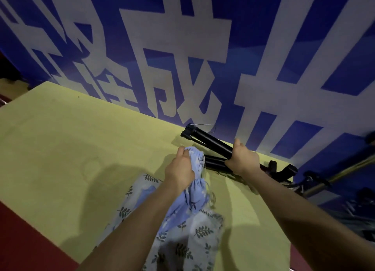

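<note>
Fingers (230,163) round tripod (211,141), yellow tabletop (71,140), banner (182,47)

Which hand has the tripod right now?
The right hand grips the black tripod; the left hand holds the gathered mouth of the blue leaf-print bag instead.

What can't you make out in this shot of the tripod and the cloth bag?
Head view: the middle of the black tripod is hidden under the right hand.
Head view: the mouth of the leaf-print bag is bunched in the left hand, its opening unseen.
The bag's lower end is cut off by the bottom edge.
The dark gear at far right is blurred and dim.
</note>
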{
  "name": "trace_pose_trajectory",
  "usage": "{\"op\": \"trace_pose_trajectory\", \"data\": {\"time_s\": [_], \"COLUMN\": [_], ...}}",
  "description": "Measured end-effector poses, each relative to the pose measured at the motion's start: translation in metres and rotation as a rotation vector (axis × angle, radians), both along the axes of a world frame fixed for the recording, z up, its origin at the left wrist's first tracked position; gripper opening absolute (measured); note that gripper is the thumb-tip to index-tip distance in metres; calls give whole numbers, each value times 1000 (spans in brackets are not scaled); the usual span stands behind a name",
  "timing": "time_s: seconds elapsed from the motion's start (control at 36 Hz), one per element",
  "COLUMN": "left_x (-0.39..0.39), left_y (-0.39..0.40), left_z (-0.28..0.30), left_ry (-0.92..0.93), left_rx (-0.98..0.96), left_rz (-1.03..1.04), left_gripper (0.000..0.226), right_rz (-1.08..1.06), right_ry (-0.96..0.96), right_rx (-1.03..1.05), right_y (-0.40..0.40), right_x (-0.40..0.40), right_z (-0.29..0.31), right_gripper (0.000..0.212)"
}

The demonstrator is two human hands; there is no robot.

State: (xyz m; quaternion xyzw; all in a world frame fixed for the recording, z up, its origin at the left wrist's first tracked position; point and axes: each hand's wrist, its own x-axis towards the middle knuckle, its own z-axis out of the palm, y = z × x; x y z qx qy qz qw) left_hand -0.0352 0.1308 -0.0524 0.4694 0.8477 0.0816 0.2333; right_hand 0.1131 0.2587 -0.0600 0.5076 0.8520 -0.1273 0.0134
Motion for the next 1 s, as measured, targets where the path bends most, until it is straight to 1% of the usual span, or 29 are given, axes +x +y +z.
{"op": "trace_pose_trajectory", "data": {"time_s": [0.17, 0.33, 0.47, 0.64, 0.72, 0.78, 0.86, 0.94, 1.0], "left_x": [-3, -10, -13, -14, -16, -18, -18, -14, -8], "left_y": [-18, -38, -48, -64, -74, -80, -88, -96, -99], "left_z": [9, 23, 37, 48, 51, 51, 51, 53, 56], "left_ry": [22, 57, -16, -114, -139, -110, -67, 65, 151], "left_rx": [43, 105, 164, 238, 269, 252, 208, 103, 93], "left_rz": [-32, -43, -52, -45, -54, -94, -209, -245, -242], "left_gripper": [57, 54, 59, 70, 77, 81, 77, 79, 81], "right_rz": [37, -6, 10, 81, 132, 168, 214, 264, 282], "right_ry": [84, 170, 209, 95, 10, -28, -63, -120, -168], "right_rx": [19, 23, -15, 18, 39, 51, 96, 159, 202], "right_y": [-20, -43, -64, -96, -109, -115, -121, -127, -131], "right_x": [11, 29, 49, 66, 69, 69, 65, 56, 49], "right_z": [27, 53, 63, 61, 59, 57, 58, 62, 66], "right_gripper": [40, 40, 40, 28, 31, 37, 40, 38, 36]}}
